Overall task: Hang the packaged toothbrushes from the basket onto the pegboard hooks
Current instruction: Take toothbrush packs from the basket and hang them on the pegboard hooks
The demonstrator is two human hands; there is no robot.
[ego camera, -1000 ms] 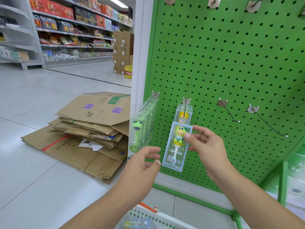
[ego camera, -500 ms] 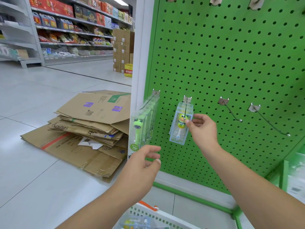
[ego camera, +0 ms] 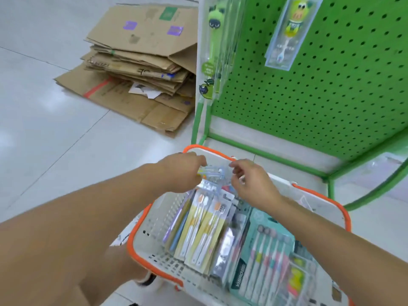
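Packaged toothbrushes [ego camera: 205,230] fill the basket [ego camera: 154,219] below the pegboard [ego camera: 320,89]. At its far rim the left hand [ego camera: 183,173] pinches a clear pack [ego camera: 213,173]; the right hand [ego camera: 249,182], fingers curled, steadies it, probably for hanging.

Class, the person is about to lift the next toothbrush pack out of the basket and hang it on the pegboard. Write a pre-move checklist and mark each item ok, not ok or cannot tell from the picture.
1. Left hand grips the clear pack: ok.
2. Right hand also has hold of that pack: cannot tell, the image is blurred there.
3. Pack is free of the yellow packs beneath it: cannot tell.
4. Basket sits within reach below the pegboard: ok.
5. An empty hook is in view for hanging: not ok, no hooks are in frame.
6. Hanging frog toothbrush pack leaves bare board beside it: ok.
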